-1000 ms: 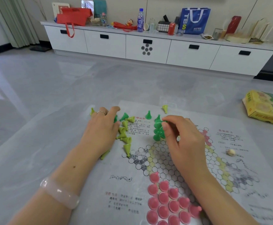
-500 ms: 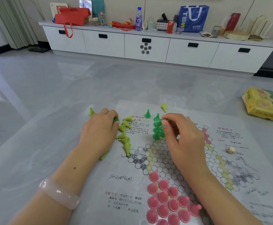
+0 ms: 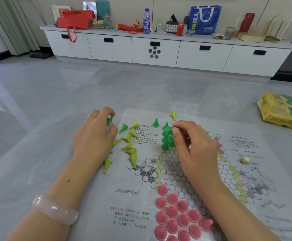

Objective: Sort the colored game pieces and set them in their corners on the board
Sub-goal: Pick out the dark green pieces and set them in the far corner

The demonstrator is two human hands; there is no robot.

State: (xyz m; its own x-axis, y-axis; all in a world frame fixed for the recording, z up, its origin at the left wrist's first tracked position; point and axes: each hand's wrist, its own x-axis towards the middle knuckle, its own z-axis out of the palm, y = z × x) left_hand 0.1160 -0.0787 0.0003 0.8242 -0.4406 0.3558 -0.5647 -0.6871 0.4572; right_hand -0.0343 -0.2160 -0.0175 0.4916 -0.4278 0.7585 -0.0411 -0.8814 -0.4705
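Head view: your left hand (image 3: 94, 136) pinches a dark green piece (image 3: 109, 120) at frame centre-left, tip pointing up-right. Its corner, the dark green cluster (image 3: 167, 137), lies rightward across the board (image 3: 202, 171), where your right hand (image 3: 196, 147) curls its fingers on another green piece (image 3: 176, 127). Yellow-green pieces (image 3: 130, 145) lie toppled between; lift over them.

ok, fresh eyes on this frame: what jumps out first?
The block of pink pieces packed upright in the near corner of the paper board, and the cluster of dark green pieces standing at the far corner. The right hand pinches a green piece at that cluster, while the left hand pinches another dark green one beside a loose scatter of lime pieces. A yellow game box lies far right.
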